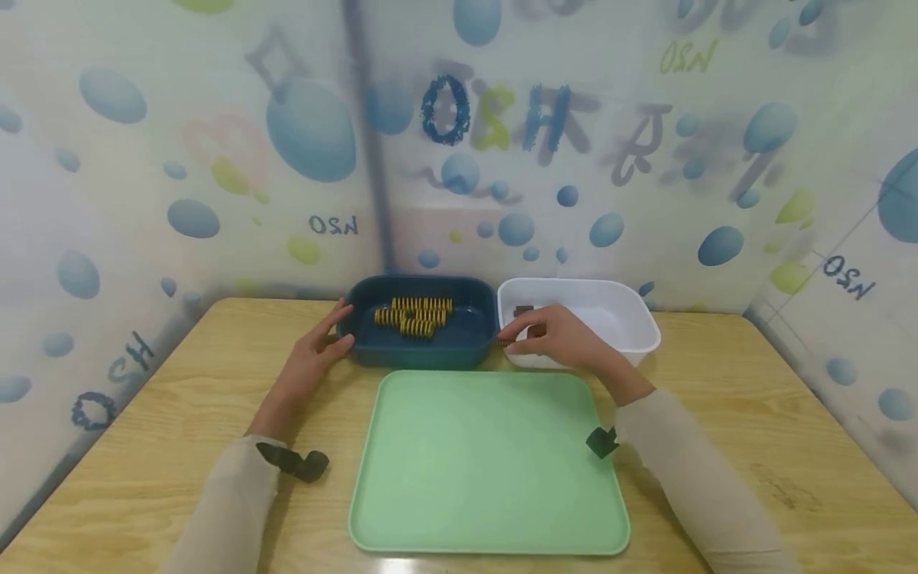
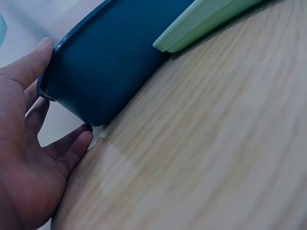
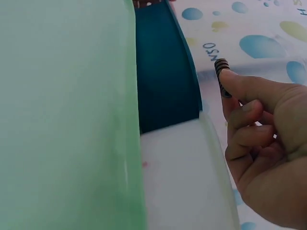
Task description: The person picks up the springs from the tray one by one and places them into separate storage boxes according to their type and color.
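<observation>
Between thumb and index finger, my right hand pinches a small coil spring. It holds the spring near the inner edge of the white bin, close to where that bin meets the dark blue bin. Several yellow-and-black springs lie inside the blue bin. At that bin's left end is my left hand, its fingers spread and touching the rim. Seen from the left wrist, the thumb is at the rim and the other fingers reach lower along the wall.
A light green tray lies on the wooden table in front of both bins. A small dark piece shows inside the white bin, partly hidden by the right hand. A patterned curtain hangs behind the table.
</observation>
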`<state>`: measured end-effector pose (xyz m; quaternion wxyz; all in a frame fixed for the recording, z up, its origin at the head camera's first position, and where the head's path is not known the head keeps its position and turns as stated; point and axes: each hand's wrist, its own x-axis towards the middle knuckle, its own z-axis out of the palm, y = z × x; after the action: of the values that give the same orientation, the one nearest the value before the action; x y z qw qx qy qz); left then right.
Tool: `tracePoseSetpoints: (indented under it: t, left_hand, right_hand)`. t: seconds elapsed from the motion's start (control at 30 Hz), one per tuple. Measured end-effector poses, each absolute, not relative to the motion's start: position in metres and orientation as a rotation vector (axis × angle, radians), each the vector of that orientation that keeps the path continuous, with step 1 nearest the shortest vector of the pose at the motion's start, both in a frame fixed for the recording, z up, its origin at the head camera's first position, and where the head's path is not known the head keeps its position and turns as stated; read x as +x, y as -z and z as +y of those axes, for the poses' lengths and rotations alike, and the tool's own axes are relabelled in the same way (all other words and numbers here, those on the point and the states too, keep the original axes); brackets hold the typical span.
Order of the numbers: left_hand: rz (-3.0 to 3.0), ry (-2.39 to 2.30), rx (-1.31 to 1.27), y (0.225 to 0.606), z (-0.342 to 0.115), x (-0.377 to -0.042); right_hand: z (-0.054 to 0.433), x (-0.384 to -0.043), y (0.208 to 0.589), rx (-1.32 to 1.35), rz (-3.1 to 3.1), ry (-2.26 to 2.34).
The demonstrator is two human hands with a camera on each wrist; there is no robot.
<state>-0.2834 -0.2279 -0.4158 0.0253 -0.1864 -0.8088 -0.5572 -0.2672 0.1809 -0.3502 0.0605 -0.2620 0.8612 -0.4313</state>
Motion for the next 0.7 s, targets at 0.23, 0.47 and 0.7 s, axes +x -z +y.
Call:
tracePoseSetpoints:
  t: [0.23, 0.47, 0.7]
  left_hand:
    - [-2.5, 1.702, -0.569, 0.416, -0.228, -0.284]
    - [-2.508, 1.709, -0.588, 0.409, -0.226, -0.28]
    - [-2.524, 1.713, -0.571, 0.413, -0.227, -0.283]
  right_hand:
    - [0.201, -0.275, 0.342, -0.729, 2.637, 1.323]
    - [0.216, -0.283, 0.341, -0.633, 2.677, 1.263]
    - [0.23, -0.296, 0.352, -0.528, 2.707, 1.224]
